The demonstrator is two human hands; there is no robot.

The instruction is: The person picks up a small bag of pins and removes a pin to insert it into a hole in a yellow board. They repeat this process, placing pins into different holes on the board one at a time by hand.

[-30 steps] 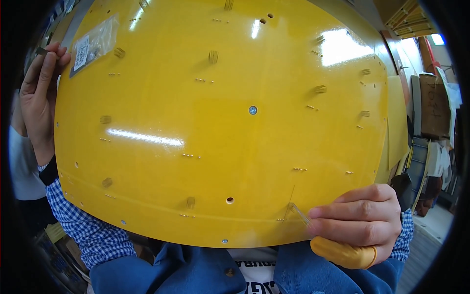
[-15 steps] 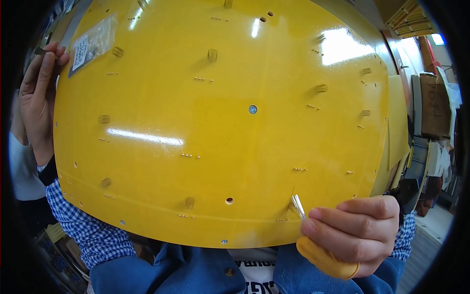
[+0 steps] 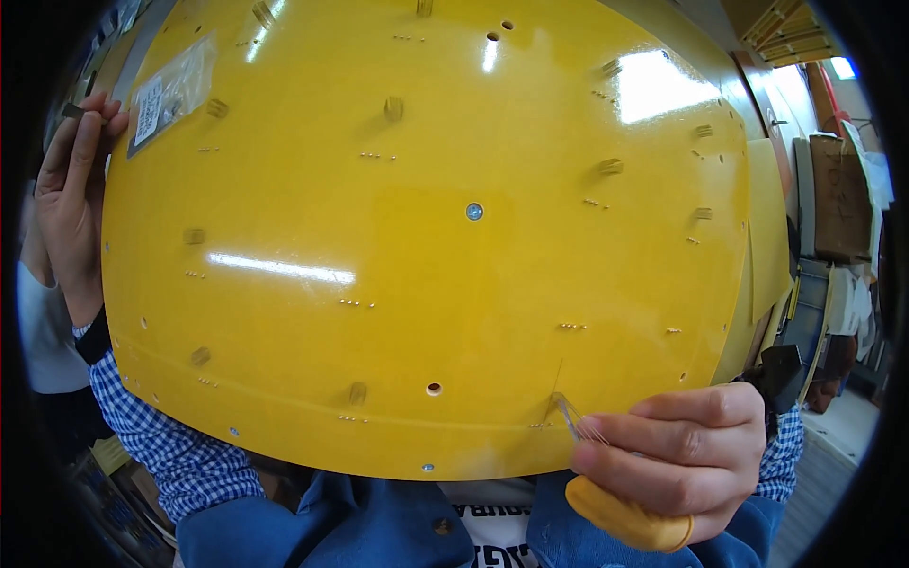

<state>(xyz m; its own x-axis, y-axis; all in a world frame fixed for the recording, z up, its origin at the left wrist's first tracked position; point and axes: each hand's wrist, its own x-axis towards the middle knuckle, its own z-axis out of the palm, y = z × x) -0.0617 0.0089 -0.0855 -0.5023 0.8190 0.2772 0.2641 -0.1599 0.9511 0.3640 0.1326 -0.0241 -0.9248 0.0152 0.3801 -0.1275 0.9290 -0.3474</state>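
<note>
A large glossy yellow board [image 3: 417, 246] spreads before me, with bundles of thin wires standing on it beside rows of small metal dots. At its near right part, my right hand [image 3: 677, 464] is closed, its thumb and fingertips pinching fine wires [image 3: 571, 417] that fan out. They lean over one row of dots, beside a wire bundle's base. A yellow finger cot [image 3: 630, 514] covers the thumb. At the board's far left edge, my left hand [image 3: 78, 189] is raised and closed, with a small dark flat piece [image 3: 72, 111] at its fingertips.
A clear plastic bag with a white label [image 3: 150, 109] lies on the board near my left hand. A screw head [image 3: 474, 212] is set in its middle. Cardboard boxes [image 3: 841, 204] stand at the right. A light sleeve [image 3: 52, 331] shows behind my left arm.
The board appears shifted slightly left in view. In my right hand the wires, a tight bright bundle before, are now spread apart, and the hand sits slightly further left and lower.
</note>
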